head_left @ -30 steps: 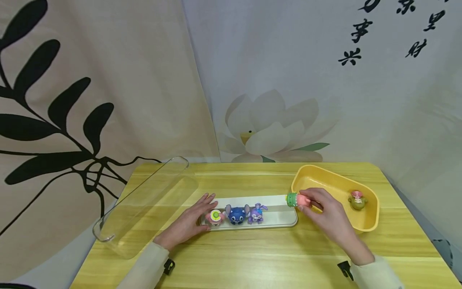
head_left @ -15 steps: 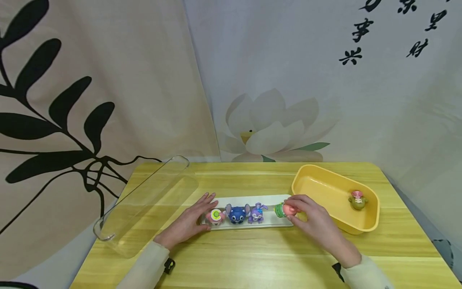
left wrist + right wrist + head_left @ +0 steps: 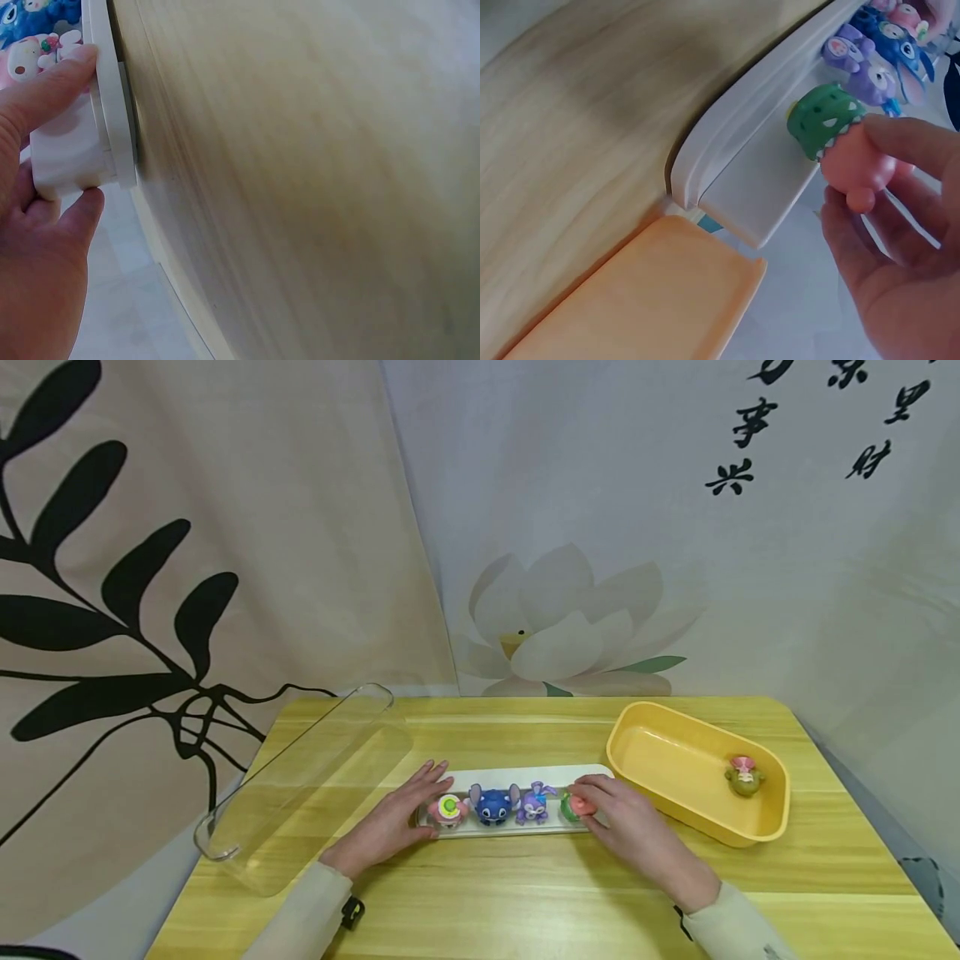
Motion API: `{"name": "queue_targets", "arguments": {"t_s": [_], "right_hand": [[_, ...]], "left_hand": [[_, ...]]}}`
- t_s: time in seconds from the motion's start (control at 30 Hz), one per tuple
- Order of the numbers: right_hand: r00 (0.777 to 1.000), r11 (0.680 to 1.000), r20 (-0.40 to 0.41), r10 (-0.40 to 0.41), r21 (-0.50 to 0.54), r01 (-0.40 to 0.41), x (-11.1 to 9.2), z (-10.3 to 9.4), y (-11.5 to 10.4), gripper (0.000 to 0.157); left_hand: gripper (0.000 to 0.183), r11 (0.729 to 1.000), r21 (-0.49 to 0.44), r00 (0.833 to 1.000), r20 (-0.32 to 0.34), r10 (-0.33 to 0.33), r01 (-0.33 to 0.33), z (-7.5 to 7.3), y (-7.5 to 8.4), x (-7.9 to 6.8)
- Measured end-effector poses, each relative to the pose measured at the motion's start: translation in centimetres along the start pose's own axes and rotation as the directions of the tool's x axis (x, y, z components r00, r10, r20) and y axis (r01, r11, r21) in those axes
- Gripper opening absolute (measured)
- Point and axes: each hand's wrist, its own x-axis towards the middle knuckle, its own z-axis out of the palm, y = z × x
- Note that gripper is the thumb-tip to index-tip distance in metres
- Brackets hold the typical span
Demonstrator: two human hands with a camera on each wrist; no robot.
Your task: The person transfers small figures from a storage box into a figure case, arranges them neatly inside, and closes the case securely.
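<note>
While your right hand (image 3: 633, 827) pinches the green-hooded figure (image 3: 841, 144) by its rounded pink body, the piece sits over the white base (image 3: 487, 776), tilted, with its hood pointing away from your palm; whether it touches the base cannot be told. Your left hand (image 3: 390, 818) grips the base's end, thumb and fingers set about its rim.

On appearance, the figure is judged light and stiff, probably moulded plastic, and not especially fragile. The pink surface looks smooth and may slip or roll under loose fingertips. The sound hold is across the fullest part of the body, as you have it; the jagged hood edge and the small round knob offer poorer purchase.

As to edges, the purple figure (image 3: 532, 804) stands just to the left of your right fingertips, with the blue figure (image 3: 492, 807) past it, so sideways room is tight there. The base's raised rim runs along the side of your fingers farther from you. The yellow tray (image 3: 667, 743) lies beyond and to the right of your right hand, its wall near the base's end. The most room is on the table (image 3: 480, 893) between your forearms, toward your body.
</note>
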Motion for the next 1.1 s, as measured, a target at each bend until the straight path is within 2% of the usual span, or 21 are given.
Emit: {"name": "queue_targets", "arguments": {"t_s": [0.23,0.47,0.63,0.87,0.97,1.1], "right_hand": [[1.0,1.0,0.017,-0.015,-0.01,0.015,0.1,0.6,0.1,0.039],[0.999,0.999,0.026,0.033,-0.024,-0.033,0.2,0.9,0.2,0.034],[0.996,0.997,0.048,0.073,-0.026,-0.072,0.2,1.0,-0.1,0.042],[0.985,0.993,0.13,0.114,-0.008,-0.114,0.0,0.5,0.0,0.052],[0.983,0.995,0.157,0.099,0.003,-0.101,-0.1,0.2,0.3,0.055],[0.984,0.999,0.175,0.026,0.035,-0.033,-0.1,0.0,0.7,0.051]], "left_hand": [[0.083,1.0,0.014,1.0,0.004,0.004,-0.004,0.0,0.0,0.0],[0.083,1.0,0.015,1.0,0.006,0.002,-0.002,-0.1,0.1,0.1],[0.083,1.0,0.014,1.0,0.004,-0.002,0.002,0.0,0.1,0.1],[0.083,1.0,0.0,1.0,0.006,-0.005,0.005,0.1,0.1,0.1],[0.083,1.0,0.003,1.0,0.003,-0.003,0.003,0.1,0.1,0.1],[0.083,1.0,0.005,1.0,0.0,-0.003,0.003,0.1,0.0,0.1]]}}
